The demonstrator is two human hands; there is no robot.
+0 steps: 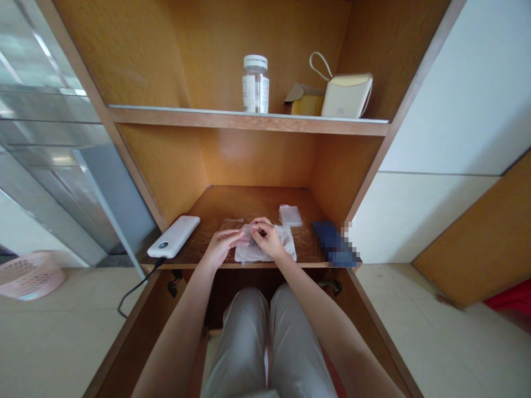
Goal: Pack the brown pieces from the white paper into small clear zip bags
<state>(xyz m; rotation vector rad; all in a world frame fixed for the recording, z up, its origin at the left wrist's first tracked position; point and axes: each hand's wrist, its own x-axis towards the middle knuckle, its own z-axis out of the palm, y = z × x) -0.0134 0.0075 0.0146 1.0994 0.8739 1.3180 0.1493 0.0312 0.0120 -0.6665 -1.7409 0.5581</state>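
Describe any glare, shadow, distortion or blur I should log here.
Head view: wide-angle stretch, the cabinet's sides slanting steeply; bright streaks of glare on the shiny panelling at far left; soft shadow across the pale wall at right; blocky pixelation over the dark blue flat item; fine detail between left hand and right hand too small to read.
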